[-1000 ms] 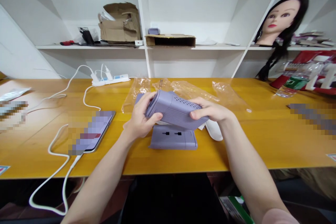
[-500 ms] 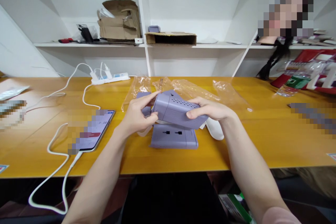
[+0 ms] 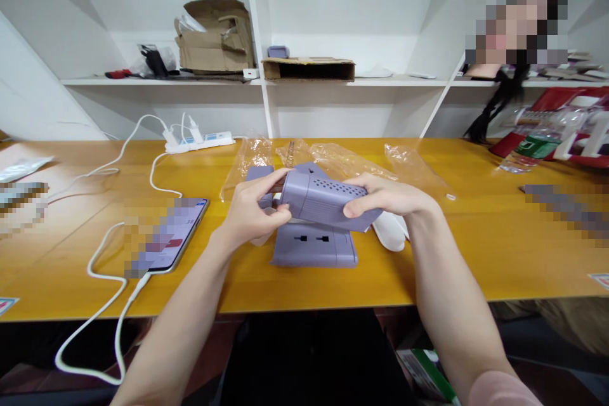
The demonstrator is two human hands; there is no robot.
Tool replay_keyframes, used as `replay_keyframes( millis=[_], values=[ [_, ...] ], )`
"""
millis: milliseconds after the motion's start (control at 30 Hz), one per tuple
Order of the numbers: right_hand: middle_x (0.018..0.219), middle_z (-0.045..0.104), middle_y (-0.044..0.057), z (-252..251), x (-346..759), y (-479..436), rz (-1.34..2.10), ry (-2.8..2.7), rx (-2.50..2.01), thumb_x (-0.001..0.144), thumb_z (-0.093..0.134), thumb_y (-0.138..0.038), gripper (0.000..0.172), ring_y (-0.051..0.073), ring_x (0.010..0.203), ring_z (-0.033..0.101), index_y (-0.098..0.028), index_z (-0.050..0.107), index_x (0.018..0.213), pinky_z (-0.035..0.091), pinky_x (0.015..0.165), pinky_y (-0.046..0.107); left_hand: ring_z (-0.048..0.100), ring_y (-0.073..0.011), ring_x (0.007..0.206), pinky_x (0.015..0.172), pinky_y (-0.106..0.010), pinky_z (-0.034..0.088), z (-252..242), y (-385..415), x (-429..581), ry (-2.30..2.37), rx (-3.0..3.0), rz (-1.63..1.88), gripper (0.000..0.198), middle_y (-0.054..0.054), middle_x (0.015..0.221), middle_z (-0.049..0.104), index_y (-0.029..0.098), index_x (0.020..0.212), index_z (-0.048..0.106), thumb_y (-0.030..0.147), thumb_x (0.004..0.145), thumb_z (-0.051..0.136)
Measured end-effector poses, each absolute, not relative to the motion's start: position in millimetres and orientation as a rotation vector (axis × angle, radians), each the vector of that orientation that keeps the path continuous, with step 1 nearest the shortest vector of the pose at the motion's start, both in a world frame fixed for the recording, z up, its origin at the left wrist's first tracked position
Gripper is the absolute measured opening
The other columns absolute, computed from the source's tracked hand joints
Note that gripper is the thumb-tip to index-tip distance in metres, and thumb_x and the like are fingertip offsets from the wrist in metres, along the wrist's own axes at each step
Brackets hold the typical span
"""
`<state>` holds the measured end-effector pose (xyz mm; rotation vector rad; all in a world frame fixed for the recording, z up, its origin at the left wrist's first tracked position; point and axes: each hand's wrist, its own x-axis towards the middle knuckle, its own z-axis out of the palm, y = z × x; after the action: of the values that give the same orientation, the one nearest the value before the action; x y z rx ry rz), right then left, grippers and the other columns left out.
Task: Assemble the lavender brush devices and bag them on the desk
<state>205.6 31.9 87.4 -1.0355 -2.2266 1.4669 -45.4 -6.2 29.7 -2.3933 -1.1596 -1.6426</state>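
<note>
While the left hand [image 3: 252,203] and right hand [image 3: 392,198] grip one lilac vented housing [image 3: 326,200], one lilac slotted casing [image 3: 314,247] sits beneath.

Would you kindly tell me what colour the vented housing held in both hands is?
The vented housing is a pale lavender purple, shown best in the head view.

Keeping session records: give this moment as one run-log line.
left hand: holds lilac perforated plastic casing | right hand: holds same casing | beneath: lilac slotted plastic base | surface: yellow wooden table
</note>
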Motion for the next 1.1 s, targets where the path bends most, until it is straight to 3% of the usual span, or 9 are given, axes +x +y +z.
replay_keyframes(
  millis=[333, 533, 667, 867, 967, 1100],
  values=[
    [0.079, 0.069, 0.0, 90, 208, 32, 1.428, -2.252, -1.07, 0.062, 0.077, -0.039, 0.035, 0.015, 0.07, 0.062, -0.019, 0.074, 0.091, 0.049, 0.057, 0.023, 0.067, -0.017, 0.069, 0.071, -0.029, 0.057, 20, 0, -41, -1.169, -2.342, -1.629, 0.054, -0.002, 0.081, 0.072, 0.017, 0.112, 0.066, 0.016, 0.06, 0.053],
    [0.079, 0.07, 0.001, 91, 209, 31, 1.451, -2.203, -1.123, 0.061, 0.077, -0.042, 0.039, 0.016, 0.067, 0.062, -0.019, 0.073, 0.091, 0.049, 0.056, 0.025, 0.069, -0.0213, 0.09, 0.077, -0.031, 0.058, 15, 7, -46, -1.159, -2.552, -1.741, 0.054, -0.007, 0.104, 0.071, 0.018, 0.122, 0.06, 0.018, 0.067, 0.06],
    [0.093, 0.072, 0.003, 88, 212, 35, 1.436, -2.164, -1.041, 0.063, 0.077, -0.043, 0.043, 0.019, 0.081, 0.064, -0.021, 0.072, 0.1, 0.05, 0.068, 0.029, 0.066, -0.0216, 0.094, 0.082, -0.033, 0.056, 16, 9, -48, -1.212, -2.576, -1.792, 0.055, -0.009, 0.111, 0.068, 0.019, 0.119, 0.06, 0.026, 0.066, 0.073],
    [0.121, 0.064, 0.006, 75, 213, 52, 1.14, -1.667, -0.847, 0.076, 0.066, -0.05, 0.053, 0.021, 0.101, 0.062, -0.028, 0.058, 0.124, 0.046, 0.088, 0.039, 0.065, -0.0198, 0.095, 0.083, -0.031, 0.053, 19, 16, -44, -1.393, -2.145, -2.584, 0.049, -0.008, 0.108, 0.067, 0.016, 0.109, 0.06, 0.03, 0.065, 0.075],
    [0.112, 0.066, 0.007, 67, 205, 57, 1.249, -1.604, -0.843, 0.069, 0.072, -0.049, 0.063, 0.022, 0.094, 0.063, -0.025, 0.054, 0.125, 0.049, 0.082, 0.039, 0.063, -0.0188, 0.095, 0.079, -0.028, 0.052, 17, 18, -37, -1.504, -2.044, -2.956, 0.046, -0.007, 0.105, 0.067, 0.016, 0.103, 0.062, 0.033, 0.062, 0.077],
    [0.093, 0.066, -0.001, 60, 193, 58, 1.434, -1.446, -0.607, 0.065, 0.073, -0.053, 0.052, 0.016, 0.074, 0.063, -0.027, 0.061, 0.108, 0.053, 0.073, 0.035, 0.062, -0.0143, 0.081, 0.068, -0.024, 0.051, 14, 13, -26, -1.713, -2.066, -3.222, 0.04, -0.004, 0.096, 0.067, 0.015, 0.094, 0.062, 0.034, 0.062, 0.077]
  ],
)
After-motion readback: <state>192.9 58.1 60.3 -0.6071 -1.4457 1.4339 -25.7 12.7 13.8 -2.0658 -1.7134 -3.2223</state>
